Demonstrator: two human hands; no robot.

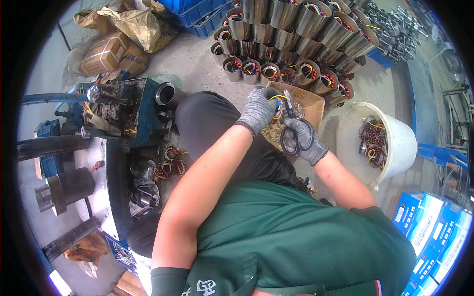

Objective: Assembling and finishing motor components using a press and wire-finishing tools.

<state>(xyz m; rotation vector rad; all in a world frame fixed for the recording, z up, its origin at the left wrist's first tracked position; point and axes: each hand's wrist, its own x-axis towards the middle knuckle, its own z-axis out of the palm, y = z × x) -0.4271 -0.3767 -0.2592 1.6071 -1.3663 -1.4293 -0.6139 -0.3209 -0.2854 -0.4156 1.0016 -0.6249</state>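
Left hand [257, 109] grips wire bundle [278, 104]; right hand [306, 140] works scissors [293, 129] (both gloved).

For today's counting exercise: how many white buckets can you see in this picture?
1. The white bucket stands on the floor at the right, beside the cardboard box, with wire coils inside. Others may be hidden outside the frame.

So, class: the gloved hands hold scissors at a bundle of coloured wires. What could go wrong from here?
1. The scissors in the right hand have their blades close to the left hand pinching the coloured wires; a slip might nick a fingertip through the glove.
2. Cut ends may miss the cardboard box and scatter on the floor.
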